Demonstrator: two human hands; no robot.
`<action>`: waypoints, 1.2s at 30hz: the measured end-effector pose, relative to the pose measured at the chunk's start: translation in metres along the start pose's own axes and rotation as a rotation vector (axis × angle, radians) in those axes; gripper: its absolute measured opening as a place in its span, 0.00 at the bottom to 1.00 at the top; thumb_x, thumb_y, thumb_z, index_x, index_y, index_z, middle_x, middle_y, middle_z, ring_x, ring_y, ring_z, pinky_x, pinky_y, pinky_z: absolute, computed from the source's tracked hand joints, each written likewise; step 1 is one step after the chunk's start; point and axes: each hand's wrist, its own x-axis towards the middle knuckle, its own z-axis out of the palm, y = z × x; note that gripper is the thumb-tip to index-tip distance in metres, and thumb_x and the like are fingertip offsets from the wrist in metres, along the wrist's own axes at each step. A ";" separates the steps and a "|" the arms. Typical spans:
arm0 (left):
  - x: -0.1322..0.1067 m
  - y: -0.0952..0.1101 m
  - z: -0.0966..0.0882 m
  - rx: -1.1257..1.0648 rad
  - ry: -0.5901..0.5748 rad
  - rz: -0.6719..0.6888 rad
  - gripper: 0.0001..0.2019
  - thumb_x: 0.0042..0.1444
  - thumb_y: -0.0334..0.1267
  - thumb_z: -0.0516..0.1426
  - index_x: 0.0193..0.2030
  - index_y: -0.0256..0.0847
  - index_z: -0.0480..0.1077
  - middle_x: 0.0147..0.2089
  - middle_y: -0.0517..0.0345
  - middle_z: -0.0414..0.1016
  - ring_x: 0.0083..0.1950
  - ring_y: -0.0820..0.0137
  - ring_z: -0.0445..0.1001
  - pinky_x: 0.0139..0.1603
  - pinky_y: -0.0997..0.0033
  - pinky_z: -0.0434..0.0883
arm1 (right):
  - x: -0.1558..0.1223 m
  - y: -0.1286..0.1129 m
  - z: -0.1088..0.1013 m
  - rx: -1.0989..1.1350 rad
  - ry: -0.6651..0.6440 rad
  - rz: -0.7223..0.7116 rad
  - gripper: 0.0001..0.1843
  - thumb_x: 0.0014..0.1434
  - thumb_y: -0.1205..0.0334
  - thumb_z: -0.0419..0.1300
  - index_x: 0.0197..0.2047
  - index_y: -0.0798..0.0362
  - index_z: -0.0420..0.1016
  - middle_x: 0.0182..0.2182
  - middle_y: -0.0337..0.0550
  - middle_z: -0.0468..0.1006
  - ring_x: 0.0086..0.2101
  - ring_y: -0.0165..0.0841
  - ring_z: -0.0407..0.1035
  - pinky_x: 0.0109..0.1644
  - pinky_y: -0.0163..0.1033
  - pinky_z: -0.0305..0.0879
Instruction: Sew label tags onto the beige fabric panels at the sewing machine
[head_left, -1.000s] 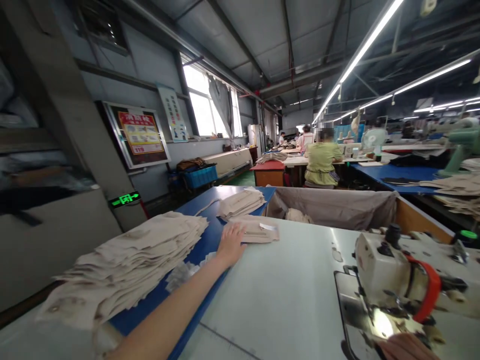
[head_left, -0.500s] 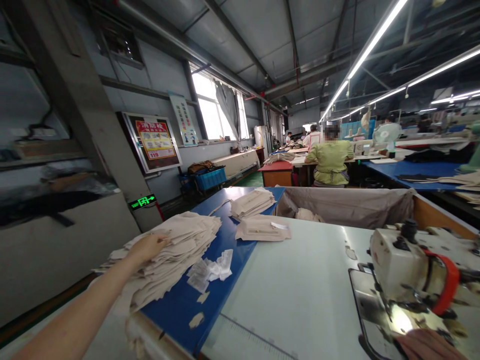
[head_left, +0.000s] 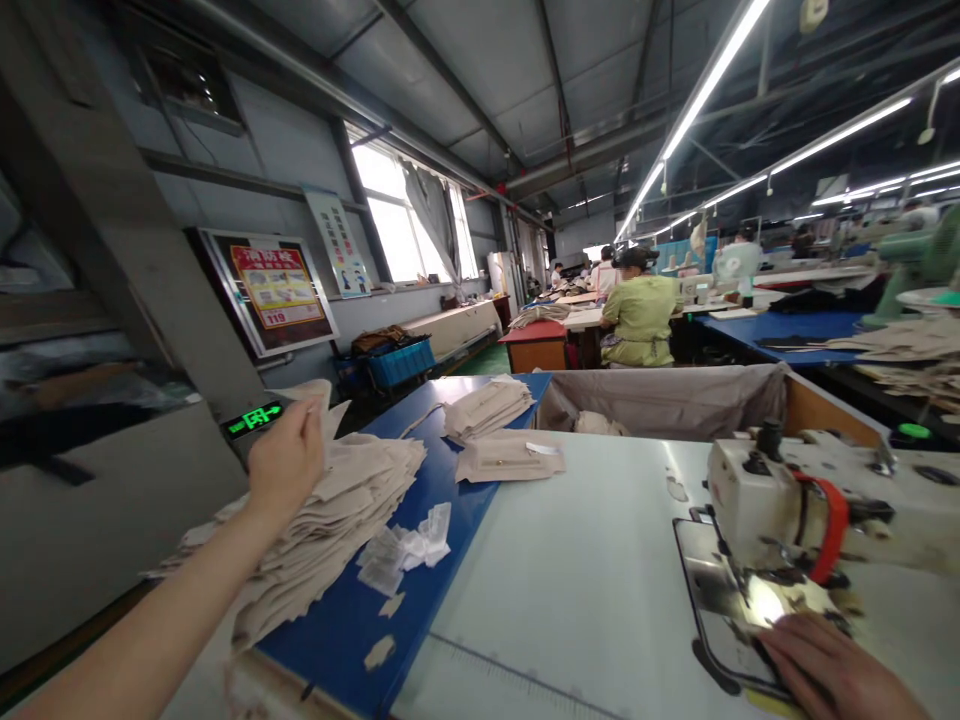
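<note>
My left hand (head_left: 289,450) is closed on a beige fabric piece (head_left: 319,400), pinched by its edge and raised above a thick stack of similar beige pieces (head_left: 352,510). The stack lies on the blue tabletop at the left. My right hand (head_left: 832,670) rests at the metal plate of a white sewing machine (head_left: 757,500), just below its lit needle area. Its fingers are stretched toward the plate, with a gap below them; no fabric shows in them. Part of that hand is cut off by the frame's lower edge.
Crumpled translucent white pieces (head_left: 409,550) and small fabric scraps (head_left: 380,652) lie on the blue surface. Beyond are a beige piece with a zipper (head_left: 510,457), a smaller beige stack (head_left: 487,408) and a cloth-lined bin (head_left: 660,400). A co-worker in green (head_left: 637,315) sits farther off.
My left hand has risen from the stack with a beige fabric piece in it. My right hand has come farther into view beside the machine plate. The view has turned slightly right.
</note>
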 end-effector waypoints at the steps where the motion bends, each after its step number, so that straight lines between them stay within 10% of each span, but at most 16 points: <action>1: -0.004 0.020 -0.003 -0.043 0.023 0.101 0.22 0.66 0.41 0.40 0.55 0.34 0.68 0.52 0.55 0.78 0.50 0.63 0.76 0.53 0.58 0.72 | 0.001 -0.004 -0.001 0.015 -0.020 0.049 0.12 0.65 0.53 0.55 0.40 0.44 0.79 0.34 0.39 0.82 0.34 0.32 0.77 0.39 0.34 0.73; 7: -0.113 0.136 0.014 -0.370 -0.102 0.797 0.25 0.64 0.31 0.44 0.67 0.42 0.58 0.61 0.55 0.72 0.57 0.65 0.75 0.61 0.66 0.70 | 0.009 -0.020 -0.005 0.129 -0.192 0.275 0.13 0.67 0.64 0.50 0.39 0.49 0.77 0.33 0.43 0.78 0.35 0.34 0.73 0.41 0.38 0.71; 12: -0.257 0.224 0.056 -0.579 -0.523 1.010 0.23 0.64 0.30 0.47 0.64 0.45 0.65 0.51 0.57 0.80 0.44 0.69 0.81 0.46 0.77 0.78 | 0.015 -0.023 -0.009 0.141 -0.257 0.327 0.13 0.66 0.68 0.50 0.36 0.52 0.75 0.31 0.44 0.75 0.36 0.36 0.70 0.41 0.41 0.68; 15: -0.295 0.249 0.066 -0.608 -0.565 1.026 0.17 0.64 0.43 0.52 0.56 0.43 0.72 0.48 0.53 0.81 0.45 0.62 0.81 0.45 0.70 0.79 | 0.019 -0.024 -0.012 0.138 -0.230 0.328 0.13 0.66 0.69 0.50 0.33 0.53 0.74 0.30 0.43 0.74 0.35 0.36 0.68 0.41 0.40 0.66; 21: -0.271 0.234 0.061 -0.651 -0.587 0.889 0.24 0.68 0.41 0.47 0.69 0.42 0.58 0.67 0.49 0.64 0.65 0.62 0.66 0.61 0.59 0.71 | 0.022 -0.022 -0.013 0.140 -0.242 0.339 0.13 0.65 0.68 0.51 0.32 0.53 0.73 0.29 0.44 0.74 0.35 0.36 0.66 0.41 0.40 0.64; 28: -0.258 0.251 0.081 -0.423 -0.930 0.824 0.27 0.66 0.49 0.46 0.70 0.44 0.56 0.71 0.49 0.56 0.70 0.57 0.57 0.68 0.50 0.58 | 0.027 -0.036 -0.022 0.224 -0.203 0.283 0.11 0.66 0.66 0.50 0.38 0.54 0.74 0.33 0.46 0.76 0.36 0.35 0.66 0.43 0.39 0.65; 36: -0.244 0.276 0.098 -0.506 -0.838 0.872 0.26 0.67 0.49 0.46 0.68 0.44 0.59 0.70 0.48 0.59 0.69 0.58 0.59 0.66 0.53 0.60 | 0.030 -0.057 -0.026 0.402 -0.335 0.146 0.09 0.62 0.66 0.53 0.39 0.53 0.74 0.35 0.44 0.77 0.36 0.35 0.67 0.44 0.40 0.66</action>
